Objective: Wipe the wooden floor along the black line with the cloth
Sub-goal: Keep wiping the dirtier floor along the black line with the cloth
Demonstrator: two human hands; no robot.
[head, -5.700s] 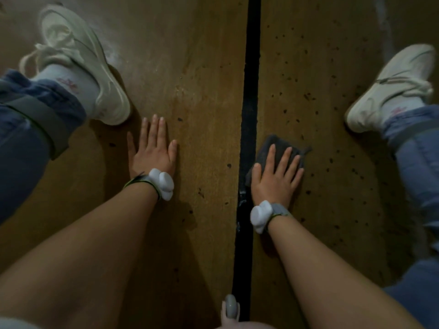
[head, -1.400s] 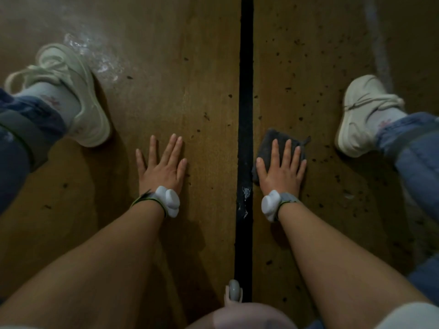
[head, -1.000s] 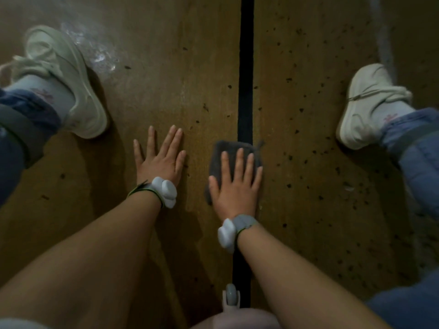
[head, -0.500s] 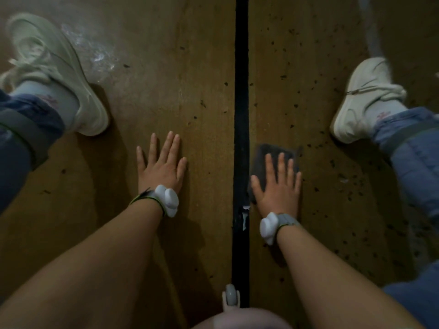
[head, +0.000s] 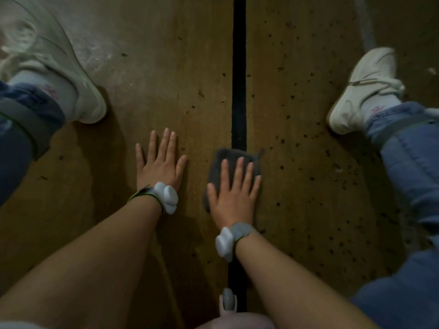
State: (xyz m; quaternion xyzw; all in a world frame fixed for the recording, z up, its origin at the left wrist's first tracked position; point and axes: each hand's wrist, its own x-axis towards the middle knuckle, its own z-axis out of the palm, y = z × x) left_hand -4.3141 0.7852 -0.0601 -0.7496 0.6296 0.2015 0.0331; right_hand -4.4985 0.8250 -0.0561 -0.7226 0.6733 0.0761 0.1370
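A black line [head: 239,79] runs straight up the brown wooden floor [head: 166,74]. A dark grey cloth [head: 231,155] lies flat across the line. My right hand [head: 234,188] presses down on the cloth with its fingers spread, covering its near half. My left hand [head: 160,162] rests flat on the bare wood to the left of the line, fingers apart, holding nothing. Both wrists carry white trackers.
A white sneaker [head: 54,67] stands on the floor at the left and another white sneaker [head: 358,91] at the right, each with a blue jeans leg. Dark specks dot the wood right of the line. A pale dusty patch [head: 99,48] lies upper left.
My right hand has slid the cloth leftward from the right side of the line onto the line itself. My left hand has stayed in place.
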